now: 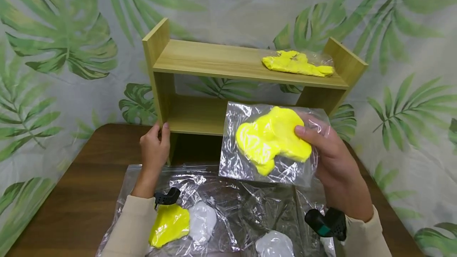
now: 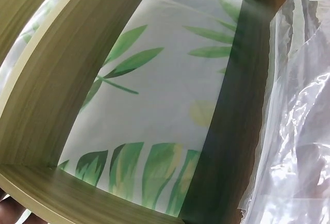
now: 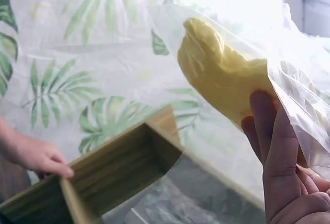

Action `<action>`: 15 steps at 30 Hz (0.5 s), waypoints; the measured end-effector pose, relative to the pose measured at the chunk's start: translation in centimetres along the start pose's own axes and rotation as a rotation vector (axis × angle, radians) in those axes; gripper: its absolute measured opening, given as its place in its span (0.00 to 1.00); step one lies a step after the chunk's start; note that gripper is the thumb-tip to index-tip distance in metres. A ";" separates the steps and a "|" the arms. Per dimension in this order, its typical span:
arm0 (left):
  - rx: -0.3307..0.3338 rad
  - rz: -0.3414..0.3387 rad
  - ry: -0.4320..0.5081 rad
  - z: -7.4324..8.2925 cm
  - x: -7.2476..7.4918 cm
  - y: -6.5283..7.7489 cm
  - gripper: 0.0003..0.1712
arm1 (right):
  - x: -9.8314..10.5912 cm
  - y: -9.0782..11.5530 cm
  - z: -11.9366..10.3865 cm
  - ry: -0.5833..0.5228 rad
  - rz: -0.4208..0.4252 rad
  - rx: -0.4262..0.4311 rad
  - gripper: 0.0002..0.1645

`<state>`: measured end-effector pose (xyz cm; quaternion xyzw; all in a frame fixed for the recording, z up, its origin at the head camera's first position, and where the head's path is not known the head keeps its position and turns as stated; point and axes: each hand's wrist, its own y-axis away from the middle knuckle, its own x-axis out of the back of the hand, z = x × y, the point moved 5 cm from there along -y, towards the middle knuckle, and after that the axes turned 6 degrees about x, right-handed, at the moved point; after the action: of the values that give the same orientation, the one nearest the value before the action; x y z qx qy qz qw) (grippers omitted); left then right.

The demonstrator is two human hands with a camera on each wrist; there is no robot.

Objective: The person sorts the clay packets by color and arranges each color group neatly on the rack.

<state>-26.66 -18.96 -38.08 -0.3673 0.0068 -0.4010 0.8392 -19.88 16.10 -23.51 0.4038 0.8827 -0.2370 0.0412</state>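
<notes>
— Above the table (image 1: 64,205), just in front of the shelf unit (image 1: 214,60), a yellow lump (image 1: 265,136) is held up inside a clear bag (image 1: 229,160).

— By what is it held?

— By the right hand (image 1: 335,162). The bag is pinched at its right side, with the thumb laid over the front of the lump; from the right wrist view, fingers are seen pressed against its back.

— And how is the left hand (image 1: 154,146) occupied?

— The unit's left side panel (image 1: 162,98) is grasped by it, near the middle shelf (image 1: 200,116). Only a little of its fingers is caught at the lower left of the left wrist view.

— What is found farther out?

— Toward the right end of the top shelf, a second yellow mass (image 1: 298,64) in clear wrapping is set down. Over the table, plastic sheeting (image 1: 228,205) is spread, where a yellow slab (image 1: 170,225) is seen beside a white slab (image 1: 202,222). Another white piece (image 1: 274,245) is cut off by the head view's lower edge.

— And behind?

— Leaf-printed cloth (image 1: 242,7) is hung there.
</notes>
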 end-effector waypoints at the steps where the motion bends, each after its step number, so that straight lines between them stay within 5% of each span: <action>1: -0.007 0.009 0.000 0.0 0.0 0.0 0.19 | -0.1 -0.6 -0.3 -0.020 -0.004 0.012 0.20; 15: 0.028 -0.035 0.021 0.0 -0.8 0.2 0.17 | -1.7 -5.9 -4.0 0.013 0.061 0.090 0.20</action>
<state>-27.07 -18.35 -38.38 -0.3515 0.0036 -0.4194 0.8370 -22.63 13.41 -17.26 0.4336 0.8586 -0.2722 0.0245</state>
